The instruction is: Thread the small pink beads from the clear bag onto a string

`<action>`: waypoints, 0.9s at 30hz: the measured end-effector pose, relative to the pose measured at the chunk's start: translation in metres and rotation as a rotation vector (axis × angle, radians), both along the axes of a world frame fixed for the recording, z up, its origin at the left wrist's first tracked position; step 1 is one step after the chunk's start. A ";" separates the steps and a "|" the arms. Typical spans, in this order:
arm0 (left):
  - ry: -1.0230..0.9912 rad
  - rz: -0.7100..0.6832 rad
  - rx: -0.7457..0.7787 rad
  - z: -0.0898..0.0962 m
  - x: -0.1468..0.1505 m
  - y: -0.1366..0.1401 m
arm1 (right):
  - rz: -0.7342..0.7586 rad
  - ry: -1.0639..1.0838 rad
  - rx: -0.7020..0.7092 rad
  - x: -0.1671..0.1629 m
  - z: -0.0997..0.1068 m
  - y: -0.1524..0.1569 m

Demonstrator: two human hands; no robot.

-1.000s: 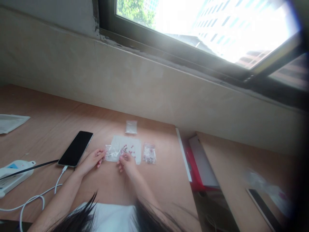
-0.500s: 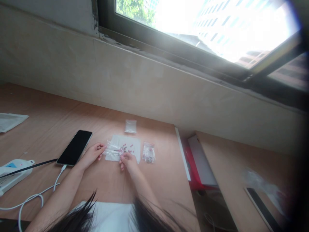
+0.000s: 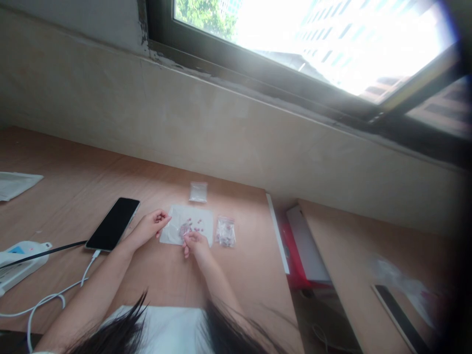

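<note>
My left hand is closed in a pinch at the left edge of a pale mat. What its fingertips hold is too faint to make out. My right hand pinches at the mat's front edge, at what looks like a small clear plastic bag with a round clump of pinkish beads in it. Several loose pink beads lie scattered on the mat, just beyond the right fingers. A filled clear bag lies right of the mat, and a whitish clear bag lies behind it.
Left of the hands lies a black phone with a white cable beside a white power strip. A white packet lies farther left. Past a gap with a red item stands a second table.
My left hand has shifted slightly right and up toward the mat. Clear plastic stretched between the hands earlier; now a rounded clump shows by my right fingers, which have barely moved.
</note>
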State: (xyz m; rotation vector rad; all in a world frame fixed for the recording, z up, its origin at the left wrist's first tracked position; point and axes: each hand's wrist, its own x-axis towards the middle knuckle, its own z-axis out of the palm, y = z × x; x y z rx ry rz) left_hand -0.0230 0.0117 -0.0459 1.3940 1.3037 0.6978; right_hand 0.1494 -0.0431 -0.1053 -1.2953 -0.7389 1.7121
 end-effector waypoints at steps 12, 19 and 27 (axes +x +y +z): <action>-0.006 -0.006 0.052 0.010 0.010 -0.005 | -0.006 0.075 0.010 0.002 0.002 -0.002; -0.037 0.016 0.039 0.010 0.012 -0.004 | -0.005 0.130 0.004 0.003 0.003 -0.001; -0.046 -0.166 -0.154 0.011 -0.014 -0.023 | -0.144 0.069 0.018 0.016 0.024 -0.002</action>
